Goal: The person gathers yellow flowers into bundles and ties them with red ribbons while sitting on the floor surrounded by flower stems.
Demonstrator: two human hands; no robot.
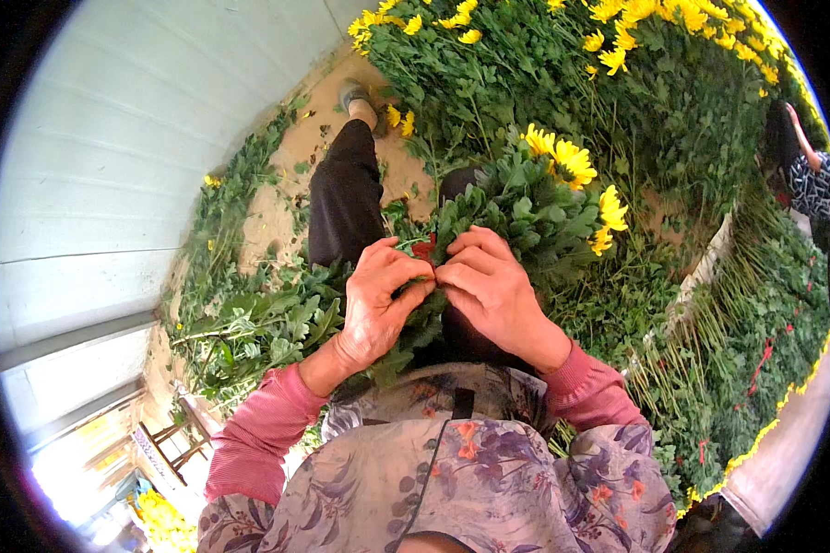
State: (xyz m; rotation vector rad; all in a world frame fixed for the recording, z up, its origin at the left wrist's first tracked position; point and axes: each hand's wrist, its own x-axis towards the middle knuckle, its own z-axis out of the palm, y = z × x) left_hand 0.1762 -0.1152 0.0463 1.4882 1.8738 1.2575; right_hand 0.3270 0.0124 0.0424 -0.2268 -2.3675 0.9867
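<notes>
Head view: left hand (pixel 385 293) and right hand (pixel 491 284) pinch red tie (pixel 422 250), fingertips meeting; flower bundle (pixel 537 207) lies over lap (pixel 468 339), probably for support, sparing both hands.

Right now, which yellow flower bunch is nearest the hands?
The bunch at the left hand and right hand, with a red strip beside it. The rest lie farther off, mostly in the pile ahead and the pile to the right.

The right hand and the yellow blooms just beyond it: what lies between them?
In the head view, dense green leaves lie between the right hand and the yellow blooms.
</notes>
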